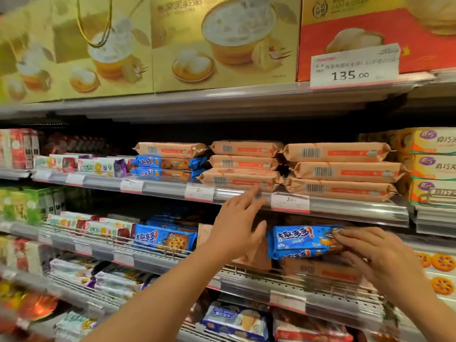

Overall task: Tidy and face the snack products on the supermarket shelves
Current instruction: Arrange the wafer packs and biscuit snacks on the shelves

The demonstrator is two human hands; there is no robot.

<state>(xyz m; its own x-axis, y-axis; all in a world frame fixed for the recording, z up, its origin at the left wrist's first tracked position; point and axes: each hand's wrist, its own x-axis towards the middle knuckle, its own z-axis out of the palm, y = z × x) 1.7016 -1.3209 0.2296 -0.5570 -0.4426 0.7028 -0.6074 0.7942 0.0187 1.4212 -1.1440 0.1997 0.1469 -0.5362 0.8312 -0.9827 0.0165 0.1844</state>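
Orange-brown biscuit packs (340, 169) lie stacked in three columns on the middle shelf, barcodes facing out. Two blue cookie packs (170, 166) sit under one orange pack at their left. My left hand (237, 223) is raised with fingers spread, its fingertips near the shelf's price rail below the lowest middle orange pack (240, 180), holding nothing. One shelf down, my right hand (377, 255) has its fingers on the right end of a blue cookie pack (301, 239) that lies on another blue pack. Another blue pack (165, 236) stands further left.
Large gold gift boxes (222, 43) and a red one (357, 33) fill the top shelf, with a 135.00 price tag (354, 65). Yellow biscuit boxes (431, 166) stack at the right. Small candy packs (81, 165) sit left. Wire dividers (308, 285) front the lower shelf.
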